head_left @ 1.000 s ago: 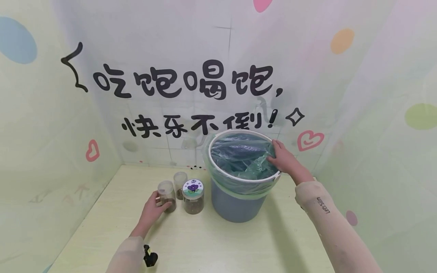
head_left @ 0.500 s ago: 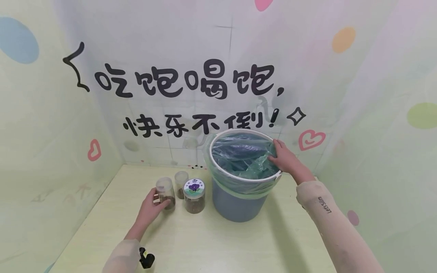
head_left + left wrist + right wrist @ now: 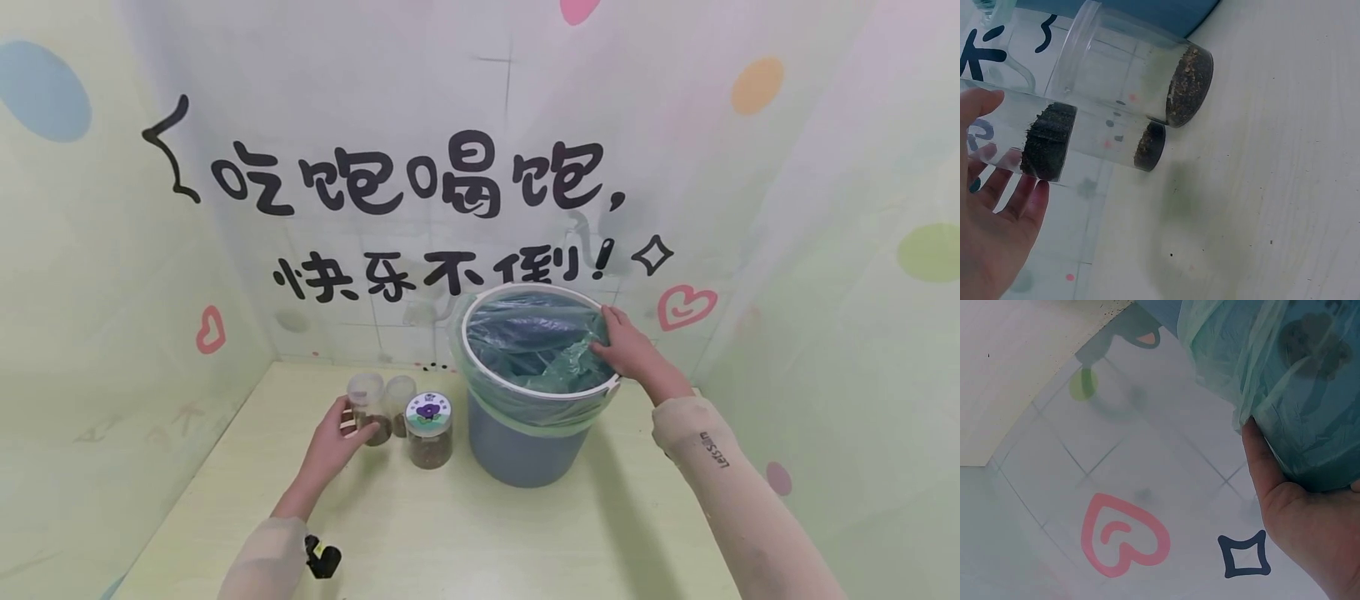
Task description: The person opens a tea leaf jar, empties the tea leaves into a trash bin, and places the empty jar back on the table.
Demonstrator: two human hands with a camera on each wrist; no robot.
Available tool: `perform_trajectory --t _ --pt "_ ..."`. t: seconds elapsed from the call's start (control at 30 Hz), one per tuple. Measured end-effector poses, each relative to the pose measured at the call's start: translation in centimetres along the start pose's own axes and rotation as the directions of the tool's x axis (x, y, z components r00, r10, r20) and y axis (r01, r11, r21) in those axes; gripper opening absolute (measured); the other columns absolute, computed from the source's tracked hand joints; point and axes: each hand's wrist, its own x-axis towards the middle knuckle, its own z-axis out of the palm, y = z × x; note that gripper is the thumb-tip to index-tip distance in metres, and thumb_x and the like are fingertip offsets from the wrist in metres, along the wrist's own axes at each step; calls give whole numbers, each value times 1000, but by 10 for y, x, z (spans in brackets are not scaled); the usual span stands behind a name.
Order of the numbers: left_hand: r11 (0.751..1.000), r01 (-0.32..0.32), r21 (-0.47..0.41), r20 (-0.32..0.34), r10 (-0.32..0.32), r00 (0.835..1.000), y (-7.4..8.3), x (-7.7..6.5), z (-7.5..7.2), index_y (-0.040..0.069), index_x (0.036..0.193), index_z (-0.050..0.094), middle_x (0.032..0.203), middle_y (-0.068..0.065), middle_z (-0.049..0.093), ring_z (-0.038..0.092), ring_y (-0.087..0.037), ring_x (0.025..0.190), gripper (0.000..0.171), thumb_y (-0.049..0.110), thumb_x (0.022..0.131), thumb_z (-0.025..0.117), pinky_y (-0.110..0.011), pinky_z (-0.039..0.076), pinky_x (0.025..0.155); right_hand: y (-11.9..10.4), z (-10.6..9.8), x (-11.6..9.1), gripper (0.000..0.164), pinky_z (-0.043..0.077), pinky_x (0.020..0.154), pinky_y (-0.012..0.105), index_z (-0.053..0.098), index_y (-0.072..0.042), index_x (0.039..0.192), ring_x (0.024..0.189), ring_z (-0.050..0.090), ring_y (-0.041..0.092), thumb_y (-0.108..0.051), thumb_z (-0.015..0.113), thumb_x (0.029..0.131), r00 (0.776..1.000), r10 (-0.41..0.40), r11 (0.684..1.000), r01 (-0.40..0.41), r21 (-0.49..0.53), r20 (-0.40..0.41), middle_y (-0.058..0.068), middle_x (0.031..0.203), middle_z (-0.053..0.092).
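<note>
We judge the work to be at an early point. The bucket (image 3: 517, 458) is lined: a green bag (image 3: 536, 321) covers its inside and hangs over the rim. Left of the bucket, we see dark contents in all three containers, so any emptying or sorting looks undone.

Our left hand (image 3: 333, 442) curls thumb and fingers round a clear jar (image 3: 366, 402), the farthest left of the bucket. The jar seems raised from the table, though our views make the gap hard to judge. Between it and the bucket stand a lidded jar (image 3: 430, 446) with a purple flower on top and, farther back, a clear tube (image 3: 401, 392). Our right hand (image 3: 632, 350) pinches the bucket's right rim with the bag.

The pale table (image 3: 450, 537) spreads under and before the bucket, while behind it rises a white wall (image 3: 375, 75) with black lettering (image 3: 348, 179).
</note>
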Motion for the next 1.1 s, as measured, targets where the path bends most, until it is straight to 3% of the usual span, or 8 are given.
perform_trajectory --t 0.4,0.6,0.9,1.1 --pt "997 -72 20 3 72 997 29 9 -6 -3 147 34 144 -27 46 48 -45 132 67 22 95 69 -55 45 110 1 0 1 76 22 121 60 11 10 155 146 23 52 -21 53 100 1000 -19 1000 19 7 -9 34 160 13" --pt "992 -127 20 1 127 992 44 18 -8 -1 146 37 143 -25 48 49 -44 131 66 19 93 71 -54 47 108 2 -5 -1 74 25 120 61 19 9 154 145 27 51 -24 55 99 999 -42 999 43 7 -24 35 157 22" --pt "982 -189 2 12 189 982 81 33 -9 -1 143 40 140 -25 51 49 -43 131 63 20 92 71 -55 44 111 -3 -19 -4 55 35 114 62 45 12 139 133 42 52 -25 55 100 994 -85 995 81 -55 -70 37 142 43" --pt "972 -235 -27 15 236 972 108 45 -8 1 139 43 136 -22 52 51 -41 129 59 17 90 73 -54 44 111 -5 -28 -2 50 38 113 60 53 11 134 131 47 49 -26 54 101 992 -107 992 102 -74 -61 34 138 52"
